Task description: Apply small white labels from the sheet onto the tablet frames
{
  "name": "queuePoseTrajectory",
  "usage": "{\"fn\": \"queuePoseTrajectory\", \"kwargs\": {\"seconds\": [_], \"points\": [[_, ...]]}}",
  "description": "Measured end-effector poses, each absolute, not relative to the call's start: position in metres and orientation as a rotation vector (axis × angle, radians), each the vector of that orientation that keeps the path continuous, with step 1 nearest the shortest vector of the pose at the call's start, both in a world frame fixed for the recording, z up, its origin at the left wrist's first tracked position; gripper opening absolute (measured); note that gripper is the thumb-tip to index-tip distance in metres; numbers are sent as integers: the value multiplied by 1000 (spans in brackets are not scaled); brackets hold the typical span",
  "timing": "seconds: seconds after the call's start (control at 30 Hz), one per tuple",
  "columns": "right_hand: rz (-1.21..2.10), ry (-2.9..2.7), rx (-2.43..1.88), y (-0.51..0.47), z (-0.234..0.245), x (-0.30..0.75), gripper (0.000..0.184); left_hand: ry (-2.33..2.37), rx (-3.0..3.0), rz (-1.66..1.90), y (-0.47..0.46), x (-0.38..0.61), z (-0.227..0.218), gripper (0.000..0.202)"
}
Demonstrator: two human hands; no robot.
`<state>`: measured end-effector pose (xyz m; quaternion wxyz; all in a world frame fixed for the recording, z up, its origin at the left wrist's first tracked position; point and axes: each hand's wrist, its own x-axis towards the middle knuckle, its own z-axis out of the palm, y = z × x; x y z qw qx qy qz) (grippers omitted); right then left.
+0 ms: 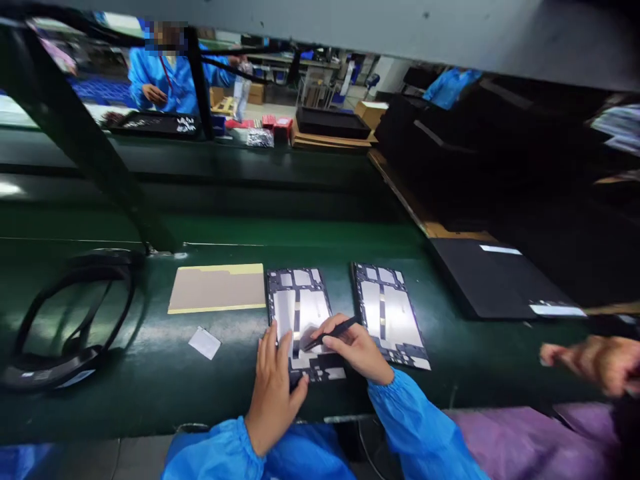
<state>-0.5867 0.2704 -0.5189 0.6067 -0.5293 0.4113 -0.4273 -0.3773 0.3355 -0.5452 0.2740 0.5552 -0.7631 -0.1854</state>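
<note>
An open tablet-like device (315,308) with silver panels and black edges lies on the green bench in front of me. My left hand (275,383) rests on its lower left edge, fingers stretched out. My right hand (357,347) grips black tweezers (340,328), tips pointing down and left at the middle of the device. A pale, blurred patch shows near the tips; I cannot tell what it is. Close to my right hand lies a second, similar device (397,310). A beige sheet with yellow edges (217,290) and a small white rectangular piece (205,342) lie to the left.
A black headband-like loop (70,327) sits at the bench's left. Black trays (500,280) are on the right, near a co-worker's blurred hand (595,360). A slanted metal post (100,147) rises at left. Another person in blue (175,80) stands across the bench.
</note>
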Motion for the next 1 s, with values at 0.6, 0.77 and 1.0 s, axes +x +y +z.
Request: {"fn": "queuePoseTrajectory", "kwargs": {"seconds": [0.6,0.77,1.0], "points": [[-688,823,-1284,49,-562,-420,42,-1848,1951,15,233,-330,-576,50],[-675,799,-1283,49,-564,-419,44,-1843,1969,-18,234,-332,-572,50],[-667,781,-1277,50,-561,-421,45,-1835,1956,-29,235,-331,-571,50]]}}
